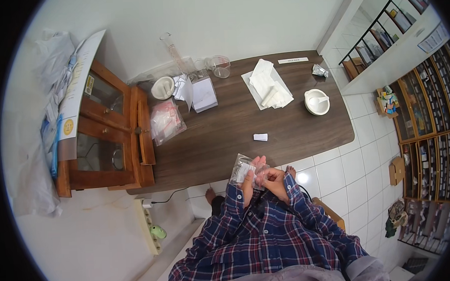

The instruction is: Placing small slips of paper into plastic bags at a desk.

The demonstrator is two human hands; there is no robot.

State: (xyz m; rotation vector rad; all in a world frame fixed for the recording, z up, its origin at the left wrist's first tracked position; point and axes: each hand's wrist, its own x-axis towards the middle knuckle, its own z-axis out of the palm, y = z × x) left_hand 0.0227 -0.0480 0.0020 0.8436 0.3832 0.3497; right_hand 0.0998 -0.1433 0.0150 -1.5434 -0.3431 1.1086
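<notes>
A clear plastic bag [238, 166] with folded white papers inside is held over the near edge of the table. My left hand [248, 181] grips it, the thumb lying across the front and the fingers behind. At the bag's right end, my right hand [275, 181] pinches the plastic between thumb and fingers. Just beyond my hands, a small folded white paper [260, 137] lies on the dark wooden table [224, 129]. Farther right stands a white mortar [317, 102] with a pestle resting in it.
Left stands a wooden cabinet [101, 146] with glass doors. Near it are plastic bags [167, 120], a second mortar [163, 88], a paper stack [204, 95] and glass beakers [221, 67]. White cloth [264, 82] and crumpled foil [320, 71] lie at the back right.
</notes>
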